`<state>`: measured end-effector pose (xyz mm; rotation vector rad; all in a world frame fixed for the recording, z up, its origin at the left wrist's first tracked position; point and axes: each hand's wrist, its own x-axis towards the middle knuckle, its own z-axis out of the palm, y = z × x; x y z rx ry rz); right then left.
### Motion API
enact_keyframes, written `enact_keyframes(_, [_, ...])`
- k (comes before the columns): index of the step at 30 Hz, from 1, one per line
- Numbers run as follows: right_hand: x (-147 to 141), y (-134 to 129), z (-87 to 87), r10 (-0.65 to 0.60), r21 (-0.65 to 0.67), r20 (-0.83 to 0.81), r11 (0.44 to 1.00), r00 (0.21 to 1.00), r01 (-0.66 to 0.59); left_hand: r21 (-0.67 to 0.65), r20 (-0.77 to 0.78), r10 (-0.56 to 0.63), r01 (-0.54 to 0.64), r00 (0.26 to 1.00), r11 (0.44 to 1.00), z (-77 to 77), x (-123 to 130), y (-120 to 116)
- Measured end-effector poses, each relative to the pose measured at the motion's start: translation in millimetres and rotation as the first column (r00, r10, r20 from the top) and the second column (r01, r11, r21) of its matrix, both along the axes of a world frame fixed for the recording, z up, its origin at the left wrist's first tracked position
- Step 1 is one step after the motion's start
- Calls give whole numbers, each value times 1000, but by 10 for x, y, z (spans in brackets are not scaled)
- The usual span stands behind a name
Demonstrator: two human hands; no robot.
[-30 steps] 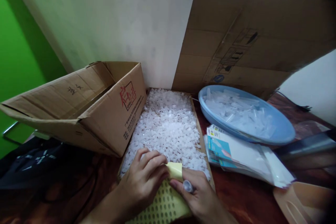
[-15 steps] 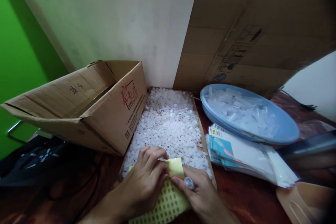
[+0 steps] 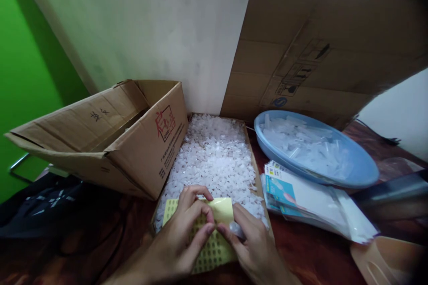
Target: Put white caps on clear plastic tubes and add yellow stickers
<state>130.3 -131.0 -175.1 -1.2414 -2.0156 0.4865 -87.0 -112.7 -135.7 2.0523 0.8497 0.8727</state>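
Step in hand, my read: getting one sticker off the yellow sticker sheet (image 3: 216, 254), which sits at the near end of the shallow cardboard tray (image 3: 261, 193) full of small white plastic pieces (image 3: 216, 156). Rows of small dark ovals on it, too small to read.

Left hand (image 3: 189, 231): thumb and index tips bent nearly together over the sheet's middle; cannot tell if a sticker is between them. Right hand (image 3: 256, 242): fingers curled round a translucent plastic tube (image 3: 236, 230), thumb tip at the sheet just beside the left fingertips.

Next move depends. If a sticker is up, it calls for turning a bare bit of tube to the left fingertips and pressing on square. If not, nail under one oval's edge while the right thumb pins the sheet. Risk either way: sticker folding or clinging to a thumb. More clear tubes (image 3: 301, 140) in the blue basin (image 3: 366, 177), to the right
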Motion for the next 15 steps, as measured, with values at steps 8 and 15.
enact_keyframes(8, [-32, -31, -23, 42, 144, 170, 987, 984, -67, -95, 61, -72, 78, 995, 992, 83, 58, 8])
enact_keyframes(15, [-64, -25, -19, 20, 234, 227, 969, 974, -75, -53, 33, -50, 52, 998, 997, 59, 73, -16])
